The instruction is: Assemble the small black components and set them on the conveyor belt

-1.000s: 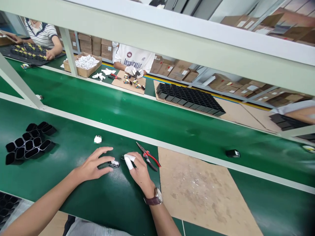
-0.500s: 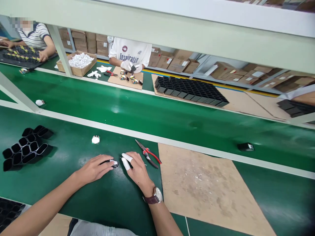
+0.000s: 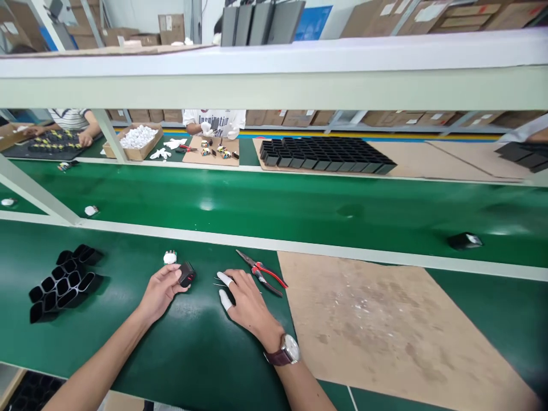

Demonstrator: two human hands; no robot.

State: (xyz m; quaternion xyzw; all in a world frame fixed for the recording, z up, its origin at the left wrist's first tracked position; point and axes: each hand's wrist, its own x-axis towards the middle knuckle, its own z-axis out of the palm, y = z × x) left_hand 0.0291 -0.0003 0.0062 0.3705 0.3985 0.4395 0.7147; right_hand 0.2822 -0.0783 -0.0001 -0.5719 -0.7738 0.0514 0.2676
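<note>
A small black housing [image 3: 186, 274] is pinched between the thumb and fingers of my left hand [image 3: 161, 290], just above the green table. Right behind it lies a small part with a white top [image 3: 170, 257]. My right hand [image 3: 247, 302], with white covers on two fingertips and a watch on the wrist, rests on the table with its fingers apart. Thin wires [image 3: 221, 283] lie at its fingertips; whether they are touched is unclear. Pliers with red and black handles [image 3: 262, 273] lie just beyond that hand.
Several black housings [image 3: 64, 282] stand at the left. Brown cardboard [image 3: 385, 319] covers the table at the right. Behind a pale rail [image 3: 240, 241] runs a green belt [image 3: 274, 200] bearing a black housing [image 3: 465, 241]. A slanted post [image 3: 36, 188] rises at the left.
My left hand has moved left and lifted the black housing, which is now turned. My right hand's fingers have spread. The view has tilted up, and the belt's parts have shifted.
</note>
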